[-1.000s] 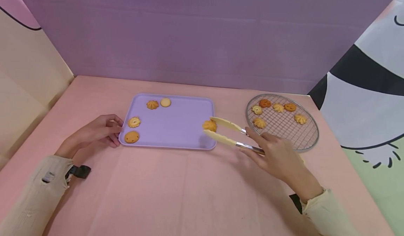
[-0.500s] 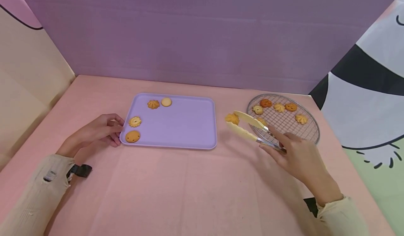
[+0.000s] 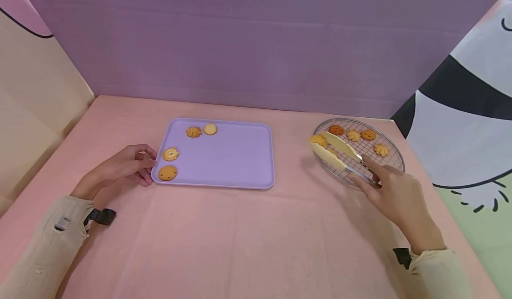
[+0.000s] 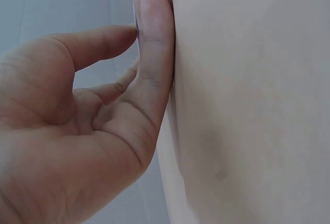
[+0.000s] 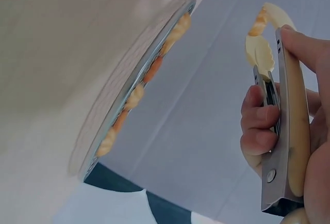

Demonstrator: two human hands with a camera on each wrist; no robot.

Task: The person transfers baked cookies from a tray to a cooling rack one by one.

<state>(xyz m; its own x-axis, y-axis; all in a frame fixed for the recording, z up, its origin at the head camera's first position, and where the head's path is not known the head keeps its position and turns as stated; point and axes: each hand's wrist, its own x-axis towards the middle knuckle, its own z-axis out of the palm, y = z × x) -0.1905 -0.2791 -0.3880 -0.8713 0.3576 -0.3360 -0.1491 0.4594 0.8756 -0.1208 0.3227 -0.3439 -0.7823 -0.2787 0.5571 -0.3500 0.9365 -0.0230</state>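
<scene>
My right hand (image 3: pixel 400 197) grips a pair of tongs (image 3: pixel 340 150) with cream-coloured tips. Between those tips is a golden ridged cookie (image 3: pixel 318 140), lifted over the left edge of a round wire cooling rack (image 3: pixel 372 170). The right wrist view shows the tongs' metal handles (image 5: pixel 286 131) in the fingers, the cookie raised above the rack. On the left, my left hand (image 3: pixel 124 165) holds the near-left edge of a lilac tray (image 3: pixel 220 157) between thumb and fingers. Its thumb meets the rim in the left wrist view, where the fingers (image 4: pixel 154 43) lie low along the table.
Along the tray's left and back lie a ridged cookie (image 3: pixel 194 132), a pale round one (image 3: pixel 210 129), a flower-shaped one (image 3: pixel 170 154) and an oval one (image 3: pixel 167 173). Several cookies (image 3: pixel 354 135) rest on the rack. A purple wall (image 3: pixel 256 45) stands behind the pink table (image 3: pixel 224 237).
My right hand has carried the cookie in the tongs from the tray's right edge rightward and up over the rack. The left hand and tray have stayed put.
</scene>
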